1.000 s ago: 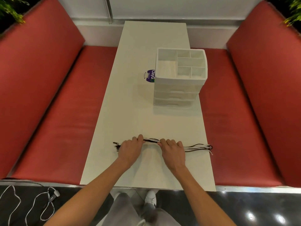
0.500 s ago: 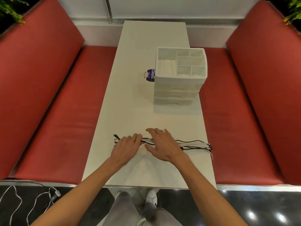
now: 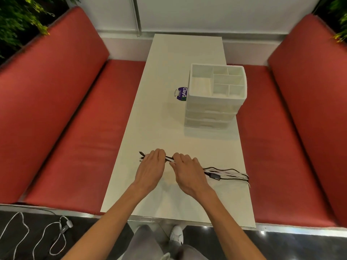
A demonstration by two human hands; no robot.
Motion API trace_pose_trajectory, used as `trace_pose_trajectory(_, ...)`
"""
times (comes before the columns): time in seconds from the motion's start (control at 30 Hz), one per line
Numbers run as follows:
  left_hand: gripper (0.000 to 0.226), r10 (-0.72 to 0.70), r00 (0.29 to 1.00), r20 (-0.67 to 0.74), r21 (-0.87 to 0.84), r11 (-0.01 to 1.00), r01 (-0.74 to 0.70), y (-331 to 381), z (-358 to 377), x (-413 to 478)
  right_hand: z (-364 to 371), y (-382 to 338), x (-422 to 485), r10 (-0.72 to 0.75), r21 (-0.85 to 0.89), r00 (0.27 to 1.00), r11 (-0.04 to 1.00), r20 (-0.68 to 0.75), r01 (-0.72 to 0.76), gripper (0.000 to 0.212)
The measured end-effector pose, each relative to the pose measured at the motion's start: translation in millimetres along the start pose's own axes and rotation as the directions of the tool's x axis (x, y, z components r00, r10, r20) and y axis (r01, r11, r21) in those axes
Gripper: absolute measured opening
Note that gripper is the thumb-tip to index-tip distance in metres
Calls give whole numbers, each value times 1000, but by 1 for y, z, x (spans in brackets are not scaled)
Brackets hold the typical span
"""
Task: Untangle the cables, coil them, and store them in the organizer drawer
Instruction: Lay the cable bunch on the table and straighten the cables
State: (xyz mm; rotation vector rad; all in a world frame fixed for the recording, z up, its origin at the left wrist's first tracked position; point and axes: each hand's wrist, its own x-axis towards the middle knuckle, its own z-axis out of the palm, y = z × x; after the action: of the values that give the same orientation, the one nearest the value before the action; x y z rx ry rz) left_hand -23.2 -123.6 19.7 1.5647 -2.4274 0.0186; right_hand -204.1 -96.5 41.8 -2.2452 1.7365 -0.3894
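A bundle of black and white cables [image 3: 228,173] lies across the near part of the white table [image 3: 169,132], running left to right. My left hand [image 3: 151,168] is closed over its left end, where plugs stick out past my fingers. My right hand [image 3: 187,172] grips the bundle just to the right of it, the two hands almost touching. The loose ends fan out toward the table's right edge. The white organizer [image 3: 215,109] stands farther back on the right, with open top compartments and three drawers, all pushed in.
A purple sticker [image 3: 181,93] sits on the table left of the organizer. Red benches [image 3: 75,128] flank the table on both sides. On the dark floor at the lower left lies a white cable [image 3: 37,239]. My legs and a white shoe show below the table edge.
My right hand, lifted and spread open half a second ago, has come down and closed on the bundle close to my left hand. The view has shifted slightly.
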Motion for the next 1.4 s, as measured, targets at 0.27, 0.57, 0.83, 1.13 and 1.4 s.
trace_pose_trajectory(0.27, 9, -91, 919, 384, -516, 804, 295, 1, -7, 11, 11, 8, -6, -57, -106, 990, 993, -129, 43, 16)
trace_pose_trajectory(0.57, 31, 347, 532, 773, -500, 849, 171, -11, -60, 62, -9, 27, -6, -435, -249, 899, 876, -37, 414, 37)
trace_pose_trajectory(0.83, 53, 235, 654, 719, -595, 694, 405, -13, -51, 40, -13, 39, -8, -219, -153, 972, 967, -82, 204, 11)
trace_pose_trajectory(1.13, 51, 110, 823, 558, 21, 989, -146, -43, -31, 7, 54, 20, 2, -114, -252, 993, 962, -14, 107, 63)
trace_pose_trajectory(1.4, 48, 68, 830, 554, 75, 989, -131, -107, -8, -16, 77, 40, 0, -117, -243, 992, 962, 57, 127, 61)
